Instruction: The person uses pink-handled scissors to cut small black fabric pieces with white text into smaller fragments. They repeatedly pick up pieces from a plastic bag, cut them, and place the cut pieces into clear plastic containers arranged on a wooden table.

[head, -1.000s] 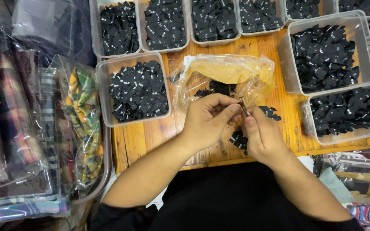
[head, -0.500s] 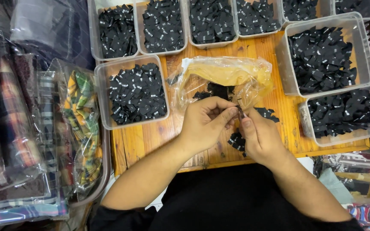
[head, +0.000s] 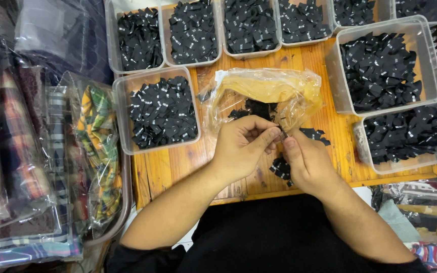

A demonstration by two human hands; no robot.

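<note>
The left hand (head: 241, 146) and the right hand (head: 307, 164) meet over the middle of a wooden table (head: 178, 169), with fingertips pressed together around a small black label (head: 280, 132) that is pinched between them, just at the mouth of a crumpled clear plastic bag (head: 266, 93). The label is mostly covered by the fingers, so its shape is hard to see. Inside the bag lie some more black labels, and a loose little heap of black labels (head: 280, 168) lies on the wood under the right hand, partly hidden by it. Around the hands stand clear plastic tubs full of the same black labels (each has small white marks): one tub (head: 122, 121) just left of the left hand, a row of tubs (head: 218, 53) along the far edge of the table, and two bigger tubs (head: 431, 76) on the right, one behind the other. To the far left, beside the table, lie bagged checked fabrics (head: 94, 151) in green and yellow, touching the near tub. The forearms cover the near edge of the table.
</note>
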